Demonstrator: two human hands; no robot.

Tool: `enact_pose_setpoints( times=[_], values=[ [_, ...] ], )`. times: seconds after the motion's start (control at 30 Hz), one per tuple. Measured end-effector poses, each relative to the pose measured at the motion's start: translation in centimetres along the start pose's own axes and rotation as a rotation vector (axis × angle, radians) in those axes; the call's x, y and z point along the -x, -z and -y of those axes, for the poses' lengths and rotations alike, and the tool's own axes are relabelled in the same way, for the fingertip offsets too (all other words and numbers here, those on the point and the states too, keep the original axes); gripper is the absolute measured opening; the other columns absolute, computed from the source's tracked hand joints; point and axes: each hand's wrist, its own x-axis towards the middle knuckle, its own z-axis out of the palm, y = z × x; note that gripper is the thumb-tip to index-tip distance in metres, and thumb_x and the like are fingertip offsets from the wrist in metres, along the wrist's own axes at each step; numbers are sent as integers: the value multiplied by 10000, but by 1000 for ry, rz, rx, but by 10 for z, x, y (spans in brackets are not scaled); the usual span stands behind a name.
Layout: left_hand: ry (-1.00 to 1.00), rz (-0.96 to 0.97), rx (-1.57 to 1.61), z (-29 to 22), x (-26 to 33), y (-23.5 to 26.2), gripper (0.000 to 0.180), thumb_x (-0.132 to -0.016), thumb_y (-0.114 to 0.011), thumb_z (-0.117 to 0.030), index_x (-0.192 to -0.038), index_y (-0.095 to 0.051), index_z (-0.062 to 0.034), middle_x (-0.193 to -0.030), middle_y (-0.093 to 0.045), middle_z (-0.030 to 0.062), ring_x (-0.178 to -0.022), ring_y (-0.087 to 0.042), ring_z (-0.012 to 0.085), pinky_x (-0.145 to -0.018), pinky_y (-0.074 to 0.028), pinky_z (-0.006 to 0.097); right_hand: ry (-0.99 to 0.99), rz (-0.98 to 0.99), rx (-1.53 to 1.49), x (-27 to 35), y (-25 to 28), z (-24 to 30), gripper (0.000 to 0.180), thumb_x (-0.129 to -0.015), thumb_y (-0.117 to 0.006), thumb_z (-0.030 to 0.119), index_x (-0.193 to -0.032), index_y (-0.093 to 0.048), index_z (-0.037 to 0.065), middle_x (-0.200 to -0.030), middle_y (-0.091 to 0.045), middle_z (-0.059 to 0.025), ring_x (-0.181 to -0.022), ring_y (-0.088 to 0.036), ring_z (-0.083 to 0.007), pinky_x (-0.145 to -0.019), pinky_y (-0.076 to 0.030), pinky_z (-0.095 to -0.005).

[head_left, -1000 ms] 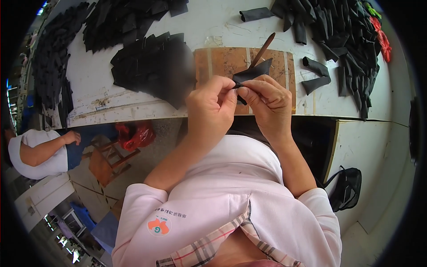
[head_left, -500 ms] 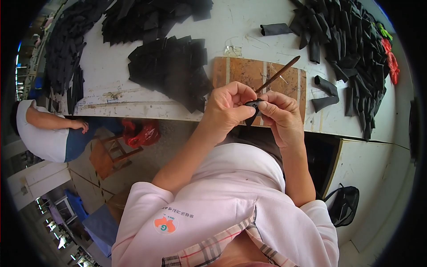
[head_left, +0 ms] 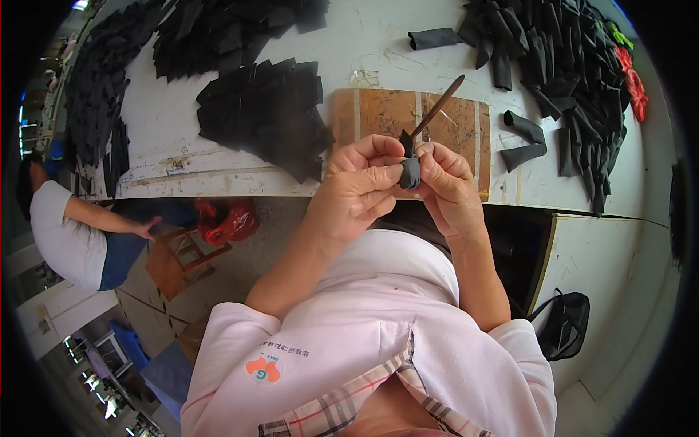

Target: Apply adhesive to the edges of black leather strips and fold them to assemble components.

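Observation:
My left hand (head_left: pixel 364 178) and my right hand (head_left: pixel 450 178) meet above the table's front edge, both closed in a pinch on a small black fabric piece (head_left: pixel 411 173). The piece is bunched into a rounded end between my thumbs, and a pointed dark part sticks up above. A slim brown rod (head_left: pixel 439 105) slants up to the right from behind my fingers. Its lower end is hidden, and I cannot tell if a hand holds it. Under the rod lies a worn brown board (head_left: pixel 466 149) with pale tape strips.
Flat black fabric pieces (head_left: pixel 258 116) lie layered on the white table (head_left: pixel 378 47), left of the board. Rolled black fabric tubes (head_left: pixel 568 95) heap at the right, near a red plastic bag (head_left: pixel 630 84). Left, a co-worker (head_left: pixel 73 233) is near a wooden stool (head_left: pixel 171 266). A black bag (head_left: pixel 568 325) hangs at right.
The fabric piece has turned in my fingers: its rounded end now shows, with a point upward. My left fingers have curled in more. The view and rod have shifted slightly.

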Motion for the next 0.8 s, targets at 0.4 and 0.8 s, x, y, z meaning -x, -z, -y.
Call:
enact_pose_setpoints(
  times=[0.4,0.8],
  values=[
    [-881,-217,-1208,16,-6,-30,125,-781,-598,22,-903,-570,21,-885,-586,54,-710,-534,68,-615,-463,189,775,-78,768,1,-17,26,87,-794,-589,38,-759,-518,3,-783,-532,-62,-656,-482,-121,-577,-413,-224],
    [-98,559,16,-32,-18,-70,148,-811,-543,23,-953,-503,11,-854,-594,76,-757,-578,91,-608,-475,184,558,117,532,2,-46,95,227,-877,-525,192,-752,-514,3,-624,-517,26,-585,-432,-23,-515,-366,-182]
  ],
)
